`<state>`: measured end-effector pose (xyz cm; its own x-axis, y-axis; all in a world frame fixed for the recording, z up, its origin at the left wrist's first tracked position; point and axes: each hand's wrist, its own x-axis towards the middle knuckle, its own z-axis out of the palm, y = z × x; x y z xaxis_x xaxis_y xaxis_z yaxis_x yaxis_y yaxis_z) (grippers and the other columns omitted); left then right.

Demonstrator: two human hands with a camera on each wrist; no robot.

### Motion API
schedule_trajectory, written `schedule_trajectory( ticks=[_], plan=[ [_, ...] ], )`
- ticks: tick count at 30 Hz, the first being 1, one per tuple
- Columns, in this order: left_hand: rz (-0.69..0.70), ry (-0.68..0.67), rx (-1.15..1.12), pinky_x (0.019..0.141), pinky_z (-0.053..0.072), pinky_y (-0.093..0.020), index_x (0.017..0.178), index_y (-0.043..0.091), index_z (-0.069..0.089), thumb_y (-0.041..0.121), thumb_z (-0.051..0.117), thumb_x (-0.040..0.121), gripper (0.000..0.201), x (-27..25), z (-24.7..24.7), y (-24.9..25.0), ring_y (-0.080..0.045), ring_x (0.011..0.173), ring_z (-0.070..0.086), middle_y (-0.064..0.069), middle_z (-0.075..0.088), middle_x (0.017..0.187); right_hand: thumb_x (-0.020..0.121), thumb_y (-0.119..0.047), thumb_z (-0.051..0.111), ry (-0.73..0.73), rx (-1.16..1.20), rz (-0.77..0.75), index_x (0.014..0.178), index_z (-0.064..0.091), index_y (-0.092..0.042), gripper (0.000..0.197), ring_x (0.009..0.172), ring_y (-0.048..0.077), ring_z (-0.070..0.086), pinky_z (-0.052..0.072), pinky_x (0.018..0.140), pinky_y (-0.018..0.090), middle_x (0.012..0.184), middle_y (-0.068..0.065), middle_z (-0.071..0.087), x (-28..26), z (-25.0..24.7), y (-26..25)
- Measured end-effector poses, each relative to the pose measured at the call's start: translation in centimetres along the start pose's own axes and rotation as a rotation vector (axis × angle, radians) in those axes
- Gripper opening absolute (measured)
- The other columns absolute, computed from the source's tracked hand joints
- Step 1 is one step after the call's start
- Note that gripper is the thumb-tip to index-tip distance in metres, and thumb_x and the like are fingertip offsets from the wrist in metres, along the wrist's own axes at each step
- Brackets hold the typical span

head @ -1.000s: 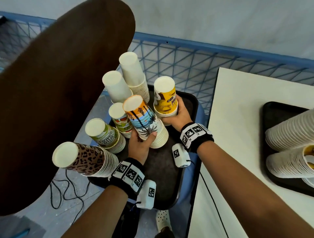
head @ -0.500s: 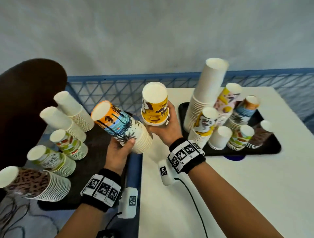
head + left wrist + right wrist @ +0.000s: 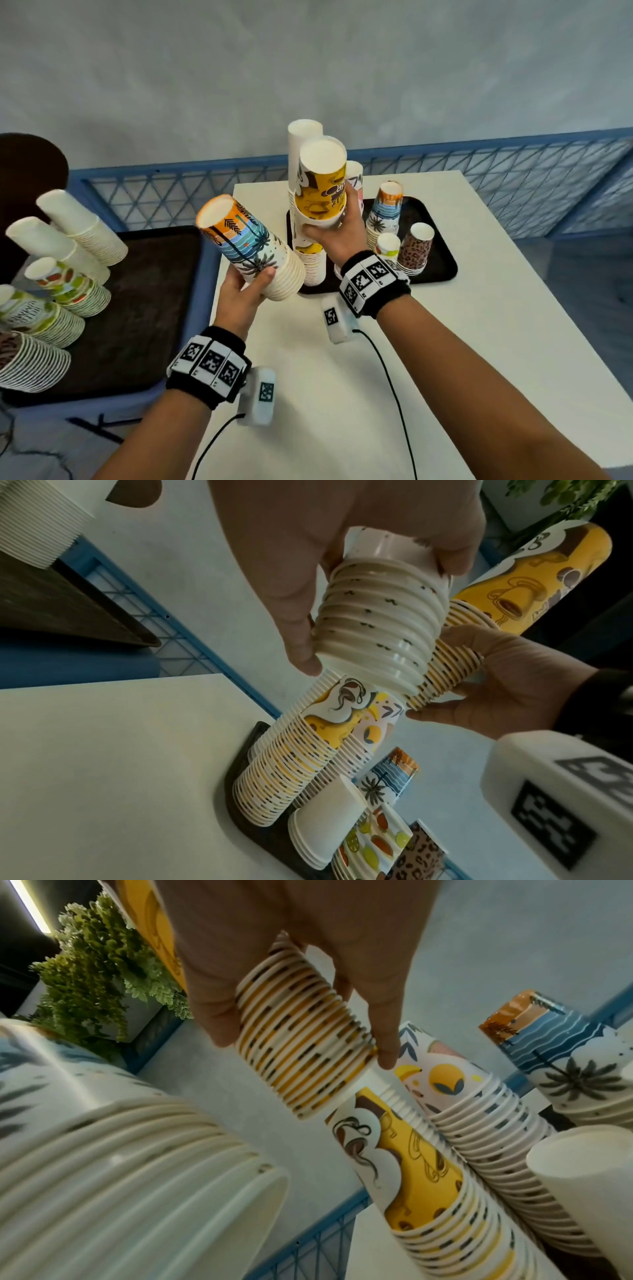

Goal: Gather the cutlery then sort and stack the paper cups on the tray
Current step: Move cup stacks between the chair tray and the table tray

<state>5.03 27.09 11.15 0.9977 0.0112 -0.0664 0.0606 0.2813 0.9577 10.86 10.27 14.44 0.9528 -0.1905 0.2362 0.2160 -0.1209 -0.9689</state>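
My left hand grips a stack of palm-tree paper cups, tilted, over the white table's left edge. My right hand grips a stack of yellow coffee-print cups and holds it just above the matching yellow stack on the black tray. In the right wrist view the held stack hangs close over that stack's top. A palm-tree stack, a leopard stack, a tall white stack and a fruit-print stack also stand on this tray. No cutlery is visible.
A second dark tray at the left holds white stacks, fruit-print stacks and a leopard stack. A blue mesh railing runs behind. The white table extends to the right and front. A dark rounded chair back stands far left.
Both hands carried their cup stacks rightward from the left tray to the white table. The yellow stack now hovers over the right tray's matching stack.
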Motion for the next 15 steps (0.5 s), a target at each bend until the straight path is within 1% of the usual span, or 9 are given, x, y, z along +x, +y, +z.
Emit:
schedule_trajectory(
  ticks=[2, 4, 6, 7, 9, 10, 12, 13, 15],
  plan=[
    [0.004, 0.025, 0.013, 0.071, 0.055, -0.021, 0.107, 0.029, 0.054, 0.025, 0.073, 0.066, 0.045, 0.4, 0.2, 0.0, -0.006, 0.095, 0.061, 0.008, 0.064, 0.106, 0.053, -0.011, 0.081, 0.004, -0.01, 0.01, 0.132, 0.033, -0.024, 0.093, 0.12, 0.023, 0.05, 0.043, 0.104, 0.043, 0.131, 0.011, 0.049, 0.8, 0.1, -0.2],
    [0.011, 0.052, 0.026, 0.074, 0.053, -0.024, 0.105, 0.03, 0.053, 0.008, 0.061, 0.084, 0.031, 1.3, -0.1, 0.2, -0.007, 0.097, 0.059, 0.009, 0.062, 0.106, 0.056, -0.007, 0.081, 0.016, -0.001, 0.0, 0.126, 0.034, -0.03, 0.087, 0.117, 0.02, 0.051, 0.044, 0.102, 0.038, 0.13, 0.01, 0.051, 1.8, 0.6, -0.2],
    [0.01, 0.068, 0.04, 0.079, 0.05, -0.028, 0.102, 0.033, 0.054, 0.003, 0.055, 0.088, 0.033, 2.2, -0.4, 0.6, -0.006, 0.097, 0.057, 0.01, 0.061, 0.106, 0.055, -0.007, 0.081, 0.023, -0.018, -0.01, 0.117, 0.034, -0.037, 0.083, 0.114, 0.02, 0.052, 0.045, 0.099, 0.036, 0.126, 0.01, 0.053, 2.5, 1.0, -0.2],
    [0.01, 0.076, 0.05, 0.08, 0.049, -0.03, 0.101, 0.033, 0.054, 0.003, 0.055, 0.088, 0.033, 2.6, -0.6, 0.9, -0.007, 0.097, 0.057, 0.01, 0.061, 0.105, 0.053, -0.011, 0.081, 0.033, -0.037, -0.01, 0.114, 0.035, -0.041, 0.082, 0.113, 0.022, 0.053, 0.046, 0.099, 0.039, 0.124, 0.009, 0.054, 2.7, 1.4, 0.0],
    [0.005, 0.08, 0.06, 0.082, 0.048, -0.032, 0.101, 0.034, 0.053, 0.004, 0.055, 0.089, 0.032, 3.8, -1.3, 1.1, -0.008, 0.098, 0.056, 0.01, 0.06, 0.105, 0.048, -0.017, 0.079, 0.05, -0.065, -0.007, 0.111, 0.04, -0.044, 0.078, 0.111, 0.025, 0.055, 0.047, 0.098, 0.045, 0.119, 0.008, 0.057, 3.2, 2.2, 0.6],
    [-0.01, 0.08, 0.066, 0.084, 0.048, -0.034, 0.101, 0.034, 0.053, 0.005, 0.055, 0.089, 0.032, 4.4, -1.8, 1.0, -0.01, 0.1, 0.056, 0.009, 0.06, 0.106, 0.048, -0.017, 0.08, 0.053, -0.082, 0.021, 0.115, 0.04, -0.042, 0.082, 0.111, 0.026, 0.054, 0.047, 0.098, 0.045, 0.119, 0.008, 0.055, 3.4, 2.7, 1.5],
    [-0.031, 0.074, 0.087, 0.09, 0.047, -0.039, 0.103, 0.034, 0.053, 0.007, 0.056, 0.089, 0.031, 5.5, -2.3, 0.9, -0.013, 0.103, 0.056, 0.009, 0.06, 0.108, 0.052, -0.009, 0.082, 0.047, -0.11, 0.097, 0.13, 0.038, -0.021, 0.09, 0.115, 0.025, 0.051, 0.044, 0.101, 0.04, 0.125, 0.01, 0.051, 3.8, 3.1, 2.8],
    [-0.044, 0.069, 0.094, 0.092, 0.046, -0.041, 0.104, 0.034, 0.053, 0.007, 0.056, 0.089, 0.031, 5.8, -2.5, 0.9, -0.014, 0.105, 0.056, 0.008, 0.061, 0.109, 0.054, -0.005, 0.082, 0.041, -0.13, 0.128, 0.132, 0.036, -0.013, 0.091, 0.117, 0.025, 0.05, 0.043, 0.103, 0.04, 0.127, 0.011, 0.05, 3.8, 3.1, 3.5],
    [-0.072, 0.053, 0.106, 0.092, 0.046, -0.042, 0.104, 0.033, 0.053, 0.007, 0.056, 0.088, 0.031, 6.4, -2.6, 0.6, -0.014, 0.105, 0.056, 0.009, 0.061, 0.109, 0.058, -0.005, 0.081, 0.028, -0.152, 0.194, 0.134, 0.034, -0.01, 0.09, 0.119, 0.027, 0.05, 0.041, 0.104, 0.039, 0.129, 0.012, 0.052, 3.9, 3.0, 5.1]
  ],
)
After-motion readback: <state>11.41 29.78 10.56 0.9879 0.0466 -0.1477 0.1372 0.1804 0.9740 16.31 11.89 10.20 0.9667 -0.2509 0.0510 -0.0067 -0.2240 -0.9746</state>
